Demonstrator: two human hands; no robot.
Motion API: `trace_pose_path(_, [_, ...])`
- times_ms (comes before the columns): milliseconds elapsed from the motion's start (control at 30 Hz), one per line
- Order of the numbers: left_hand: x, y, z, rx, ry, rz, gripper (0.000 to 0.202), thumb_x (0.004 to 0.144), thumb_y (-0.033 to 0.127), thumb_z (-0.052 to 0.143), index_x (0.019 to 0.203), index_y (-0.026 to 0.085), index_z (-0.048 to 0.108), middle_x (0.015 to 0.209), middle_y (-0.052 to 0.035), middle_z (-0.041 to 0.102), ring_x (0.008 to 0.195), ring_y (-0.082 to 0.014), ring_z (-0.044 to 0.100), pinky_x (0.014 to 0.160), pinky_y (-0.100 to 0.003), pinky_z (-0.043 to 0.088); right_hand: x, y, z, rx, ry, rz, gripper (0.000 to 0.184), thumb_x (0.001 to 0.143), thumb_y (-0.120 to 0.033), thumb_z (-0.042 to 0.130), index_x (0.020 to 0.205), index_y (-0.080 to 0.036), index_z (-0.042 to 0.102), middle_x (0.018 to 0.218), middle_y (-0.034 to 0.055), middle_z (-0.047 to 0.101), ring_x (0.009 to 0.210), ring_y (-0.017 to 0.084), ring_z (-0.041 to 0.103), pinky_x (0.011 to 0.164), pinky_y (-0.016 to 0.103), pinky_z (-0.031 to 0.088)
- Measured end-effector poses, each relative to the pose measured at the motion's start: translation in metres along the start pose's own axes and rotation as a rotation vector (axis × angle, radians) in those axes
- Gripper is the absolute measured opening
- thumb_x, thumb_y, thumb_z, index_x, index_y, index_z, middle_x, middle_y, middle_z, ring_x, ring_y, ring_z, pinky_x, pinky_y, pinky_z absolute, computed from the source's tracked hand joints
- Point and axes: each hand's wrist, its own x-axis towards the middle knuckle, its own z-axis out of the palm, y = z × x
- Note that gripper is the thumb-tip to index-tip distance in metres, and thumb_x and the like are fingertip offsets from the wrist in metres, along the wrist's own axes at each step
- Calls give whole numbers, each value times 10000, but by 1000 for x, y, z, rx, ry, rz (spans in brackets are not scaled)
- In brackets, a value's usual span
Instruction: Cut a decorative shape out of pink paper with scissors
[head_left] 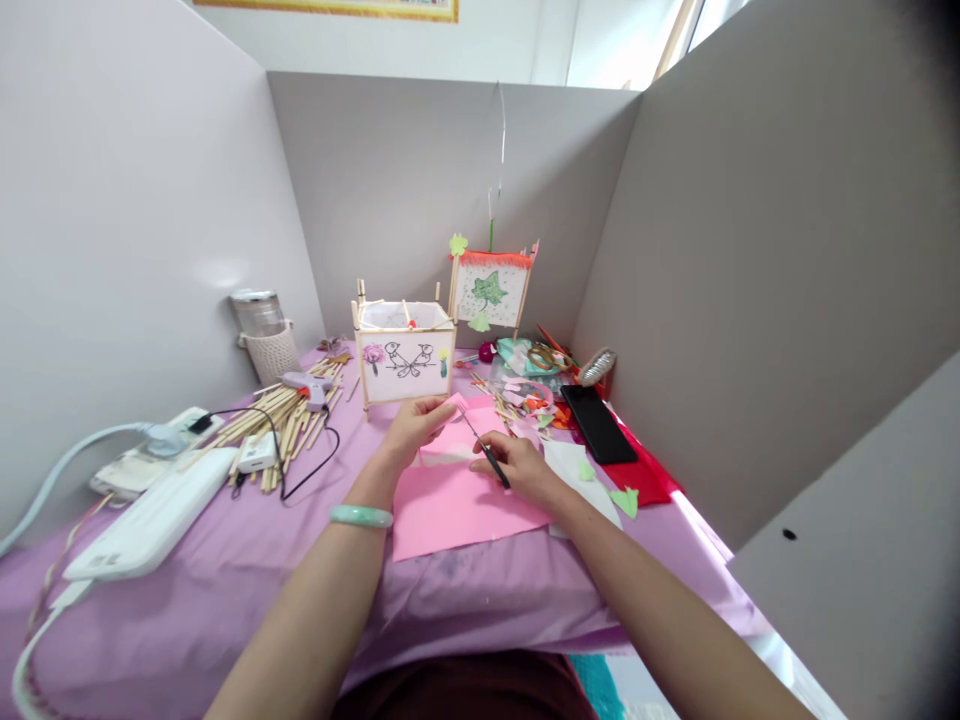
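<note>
My left hand (418, 425), with a pale green bangle on the wrist, pinches a small piece of pink paper (456, 402). In my right hand (517, 465) is a pair of scissors (491, 458) with black handles; the thin blades point up and left and meet the pink piece. Whether the blades are apart is too small to tell. Beneath both hands a larger sheet of pink paper (465, 510) lies flat on the purple cloth. Just behind stands a box-shaped lantern frame (409, 365) of sticks and white paper, with birds drawn on its front.
At left are a bundle of wooden sticks (292, 415), a glue gun (311, 388), a white power bank (154, 515), cables and a glass jar (262, 330). A decorated lantern (491, 290) stands behind. A black phone (598, 424), white paper and craft scraps lie right. Grey partitions enclose the table.
</note>
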Motion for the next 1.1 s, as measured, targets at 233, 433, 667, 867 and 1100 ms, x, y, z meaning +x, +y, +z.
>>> trace_pose_path(233, [0,-2,-1,10,-5,2,368,694,487,669,675,137,556,485,92,243,410,-28,170,428,-218,76,1,-1,-1,-31,25,-15,288,745,-471,651,820,-196,606,528,-62,427,514,92,391,488,202,277])
trace_pose_path(433, [1,-2,-1,14,0,2,365,696,483,669,666,139,549,485,92,241,412,-28,169,428,-219,77,0,-1,0,-34,20,-18,304,752,-489,639,841,-200,607,526,-61,436,508,93,396,485,204,271])
trace_pose_path(667, [2,-3,-2,21,4,1,358,712,477,658,687,135,557,493,90,241,419,-30,169,431,-219,81,0,-2,-1,-63,25,-12,298,748,-481,646,846,-201,613,531,-57,454,517,98,417,491,202,281])
trace_pose_path(867, [2,-3,-1,29,3,4,358,707,473,661,653,144,530,491,89,244,418,-32,173,434,-220,86,0,-1,0,-49,20,-14,289,753,-474,643,848,-204,609,529,-60,453,513,95,413,492,201,286])
trace_pose_path(1100, [1,-2,0,48,24,0,361,699,475,664,641,145,529,481,88,251,415,-33,177,433,-224,85,1,1,0,-35,14,-8,285,752,-473,643,839,-204,604,527,-61,450,509,92,408,481,200,283])
